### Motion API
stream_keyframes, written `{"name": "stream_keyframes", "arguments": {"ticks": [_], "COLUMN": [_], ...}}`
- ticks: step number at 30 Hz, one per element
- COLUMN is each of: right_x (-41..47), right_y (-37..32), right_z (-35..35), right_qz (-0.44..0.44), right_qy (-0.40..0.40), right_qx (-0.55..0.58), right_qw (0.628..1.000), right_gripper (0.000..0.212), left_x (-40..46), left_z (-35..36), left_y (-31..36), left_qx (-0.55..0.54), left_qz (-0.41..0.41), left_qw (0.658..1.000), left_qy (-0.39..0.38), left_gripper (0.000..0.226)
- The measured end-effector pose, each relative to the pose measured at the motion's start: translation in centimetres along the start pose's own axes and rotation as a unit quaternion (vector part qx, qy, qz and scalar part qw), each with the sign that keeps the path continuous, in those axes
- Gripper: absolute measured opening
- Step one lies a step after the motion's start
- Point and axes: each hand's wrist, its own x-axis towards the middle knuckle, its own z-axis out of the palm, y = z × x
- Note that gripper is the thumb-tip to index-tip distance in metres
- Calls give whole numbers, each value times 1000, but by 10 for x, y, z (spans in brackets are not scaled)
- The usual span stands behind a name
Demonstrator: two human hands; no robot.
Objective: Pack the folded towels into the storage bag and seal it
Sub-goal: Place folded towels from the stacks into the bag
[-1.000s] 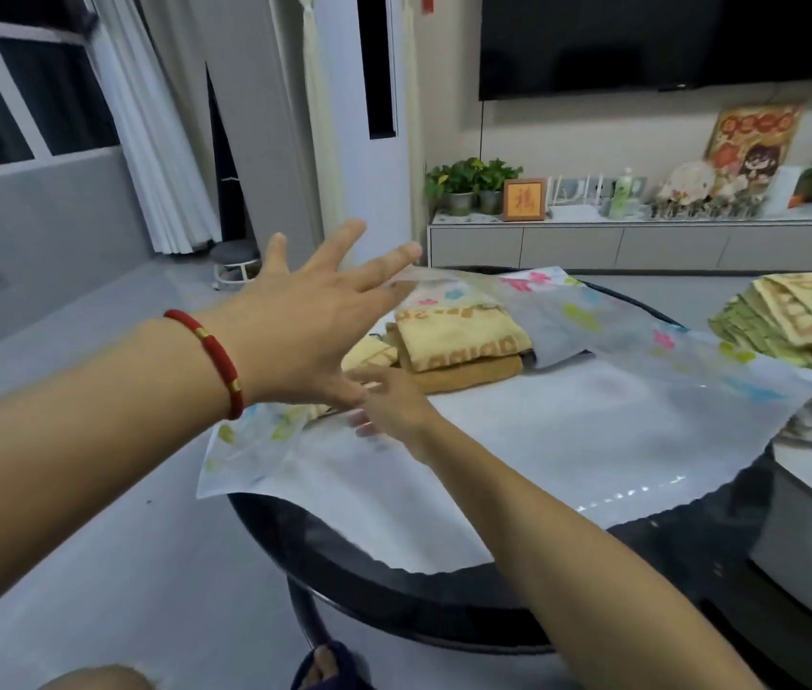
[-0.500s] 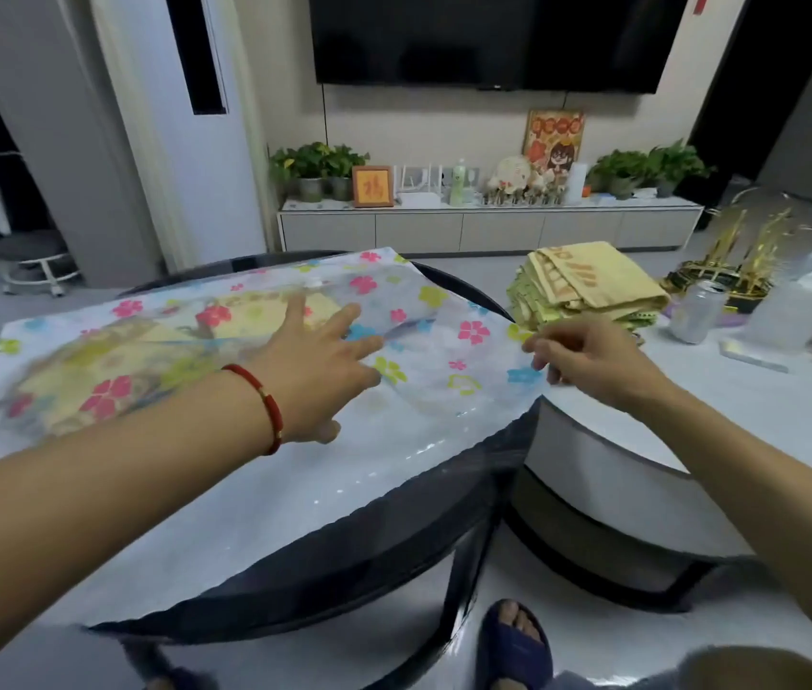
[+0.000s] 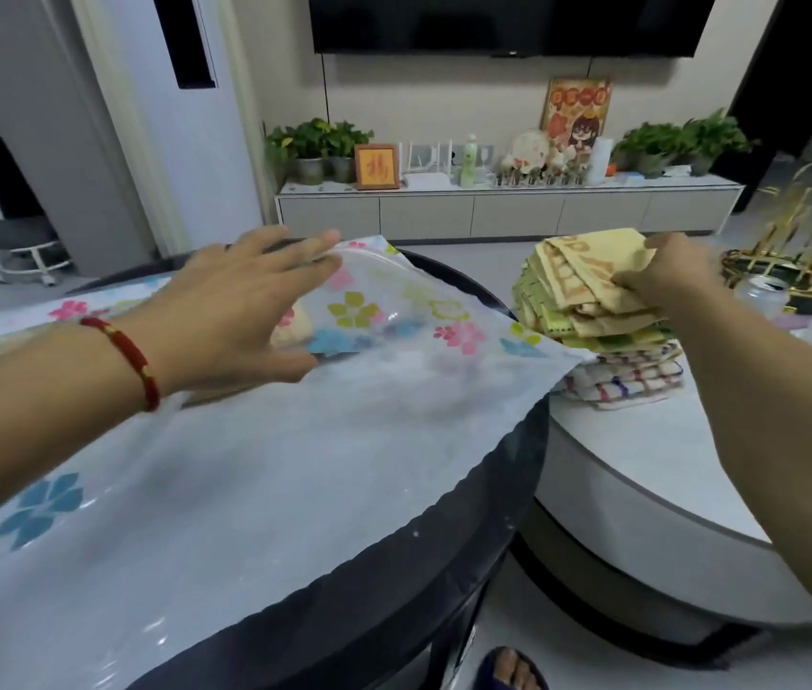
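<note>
Left hand [image 3: 239, 311] spread on storage bag [image 3: 394, 390]; right hand [image 3: 663, 281] pinches top towel [image 3: 588, 276] beside can [image 3: 762, 293].

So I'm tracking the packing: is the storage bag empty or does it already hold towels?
Not empty: a yellow towel shows through the flowered storage bag beside the left hand. How many are inside, cannot tell.

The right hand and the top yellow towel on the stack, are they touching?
Touching. The head view shows the right hand with its fingers curled round the edge of the top yellow towel, pinching it on the stack.
</note>
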Motion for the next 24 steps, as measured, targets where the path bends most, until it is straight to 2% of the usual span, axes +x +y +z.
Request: {"name": "stream_keyframes", "arguments": {"ticks": [3,6,8,9,11,13,15,17,19,22,24], "right_x": [3,-6,-17,-22,-48,-88,-124,-171,-216,-267,-294], "right_y": [-2,-2,-7,-10,-15,-12,0,12,6,-34,-70], "right_z": [-5,-17,-29,-42,-73,-103,-126,-145,-148,-101,-53], "right_qz": [21,-2,-12,-7,8,16,-16,-77,-124,-143,-164], "right_qy": [-7,21,5,-13,-60,-138,-222,-297,-359,-494,-515], "right_qx": [-8,21,86,154,338,509,598,605,560,467,426], "right_qw": [1000,1000,996,988,939,849,770,735,736,719,725], "right_gripper": [75,70,69,69,62,48,35,25,39,35,32], "left_x": [5,4,3,4,-1,-2,5,0,-5,-12,-16], "left_z": [-5,-8,-10,-14,-22,-29,-34,-43,-57,-76,-86], "left_y": [-5,-7,-5,-5,-6,-4,1,6,6,9,7], "left_qx": [-26,-21,-11,-7,-1,8,3,-2,-11,-14,-11], "left_qz": [-16,-12,-11,-13,-17,-20,-32,-36,-41,-48,-51], "left_qw": [999,1000,1000,1000,1000,999,998,996,996,996,996], "left_qy": [12,8,-10,-19,-23,-35,-57,-76,-79,-77,-79], "left_gripper": [93,92,92,92,92,93,96,96,97,98,98]}}
